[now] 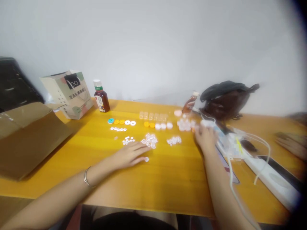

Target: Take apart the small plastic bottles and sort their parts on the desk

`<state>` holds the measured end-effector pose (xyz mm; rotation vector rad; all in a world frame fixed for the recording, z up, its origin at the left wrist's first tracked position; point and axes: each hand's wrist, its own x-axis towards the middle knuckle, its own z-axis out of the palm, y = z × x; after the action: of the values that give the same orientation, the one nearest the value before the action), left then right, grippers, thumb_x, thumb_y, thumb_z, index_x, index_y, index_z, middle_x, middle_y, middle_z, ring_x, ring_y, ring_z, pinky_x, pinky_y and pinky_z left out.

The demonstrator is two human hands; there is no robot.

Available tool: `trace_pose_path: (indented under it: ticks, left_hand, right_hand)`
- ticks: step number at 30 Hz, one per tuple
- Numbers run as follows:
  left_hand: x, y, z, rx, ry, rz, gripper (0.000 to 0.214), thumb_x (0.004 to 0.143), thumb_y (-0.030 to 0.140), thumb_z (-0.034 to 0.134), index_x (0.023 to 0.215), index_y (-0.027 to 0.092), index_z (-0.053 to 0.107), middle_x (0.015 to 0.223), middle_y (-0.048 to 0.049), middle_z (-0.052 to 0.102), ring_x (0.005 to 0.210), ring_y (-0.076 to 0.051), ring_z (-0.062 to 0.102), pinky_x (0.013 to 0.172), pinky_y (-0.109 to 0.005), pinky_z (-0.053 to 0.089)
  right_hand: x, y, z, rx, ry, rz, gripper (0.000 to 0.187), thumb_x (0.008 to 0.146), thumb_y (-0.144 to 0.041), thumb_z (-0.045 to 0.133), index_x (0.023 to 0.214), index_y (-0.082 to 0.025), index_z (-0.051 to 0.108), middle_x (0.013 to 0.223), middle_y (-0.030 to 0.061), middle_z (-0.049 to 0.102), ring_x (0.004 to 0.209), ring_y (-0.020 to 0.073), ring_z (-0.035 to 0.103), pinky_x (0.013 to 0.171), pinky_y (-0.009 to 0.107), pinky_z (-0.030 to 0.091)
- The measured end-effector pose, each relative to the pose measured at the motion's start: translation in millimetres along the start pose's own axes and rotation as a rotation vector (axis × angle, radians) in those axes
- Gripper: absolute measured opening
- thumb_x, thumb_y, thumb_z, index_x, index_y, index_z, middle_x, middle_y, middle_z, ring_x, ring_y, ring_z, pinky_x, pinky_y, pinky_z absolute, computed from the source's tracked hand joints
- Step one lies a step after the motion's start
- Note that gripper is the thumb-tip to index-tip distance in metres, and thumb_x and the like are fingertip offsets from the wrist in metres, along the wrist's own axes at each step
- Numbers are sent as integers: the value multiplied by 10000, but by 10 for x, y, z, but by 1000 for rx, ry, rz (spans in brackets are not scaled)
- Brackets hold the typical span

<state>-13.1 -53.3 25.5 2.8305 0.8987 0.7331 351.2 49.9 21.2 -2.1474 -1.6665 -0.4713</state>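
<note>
My left hand (131, 155) lies low over the table with its fingers stretched out and thumb apart. Its thumb tip is at a small white disc (146, 159). Just beyond the fingers is a pile of clear-white ring-like pieces (150, 140), with small white discs (128, 140) to the left. My right hand (206, 135) reaches to the right side, blurred by motion, its fingers hard to make out. Beside its fingertips are a cluster of whitish translucent pieces (185, 124) and a small orange spot. A heap of tiny white pieces (174, 140) lies between the hands.
Rows of clear boxes (153, 117), yellow and white caps (163, 126) and coloured rings (122, 122) lie behind. A brown bottle (102, 100), paper bag (74, 95) and cardboard box (31, 137) stand left. A power strip (268, 177), cables and dark bag (223, 100) crowd the right; another person's hand (291, 143) rests beyond.
</note>
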Motion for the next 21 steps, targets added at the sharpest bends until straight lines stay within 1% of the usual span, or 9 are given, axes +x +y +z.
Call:
trace_pose_path:
  ticks: [3,6,8,11,16,19,21]
  left_hand:
    - [11,83,101,-8,-32,65,315,903,330,429,1185,210,497,1073,-79,598,997,-180,533,867,-326,442]
    - [10,100,175,30,-66,93,266,919,286,392,1114,191,545,991,-72,618,950,-176,542,837,-323,444]
    - [6,99,198,56,-78,82,250,922,269,382,1071,193,567,952,-61,624,901,-169,549,808,-320,448]
    - [0,94,211,76,-71,70,239,920,261,382,1028,190,583,919,-54,625,843,-165,553,766,-314,455]
    - [-9,95,225,38,-66,83,265,916,156,334,1015,176,579,915,-72,618,820,-154,560,723,-285,473]
    - [-13,93,213,14,-61,67,261,915,156,334,994,184,582,911,-65,621,810,-145,564,712,-269,476]
    - [-14,54,182,11,-32,54,264,914,156,336,985,186,588,905,-62,624,813,-143,564,722,-267,471]
  right_hand:
    - [-20,-66,48,-19,-9,32,421,818,-342,445,1208,-188,479,1095,159,524,1007,336,434,787,453,342]
    - [-8,-89,45,-29,-4,29,397,825,-351,432,1170,-170,507,1085,160,546,1009,340,441,787,448,348]
    - [1,-99,28,-28,2,41,386,827,-348,428,1141,-142,520,1067,167,564,1004,338,455,790,442,350]
    - [2,-144,0,-1,0,67,370,831,-322,421,1125,-115,508,1036,184,588,1012,334,468,801,442,342]
    - [-14,-246,-62,56,-43,53,310,834,-280,412,1090,-122,485,1012,187,605,976,314,510,802,437,342]
    - [-19,-270,-117,118,-28,52,305,829,-274,422,1084,-116,471,1005,186,601,927,305,543,776,419,368]
    - [-30,-288,-160,212,0,24,307,823,-274,430,1085,-118,463,1014,175,593,909,291,554,760,399,391]
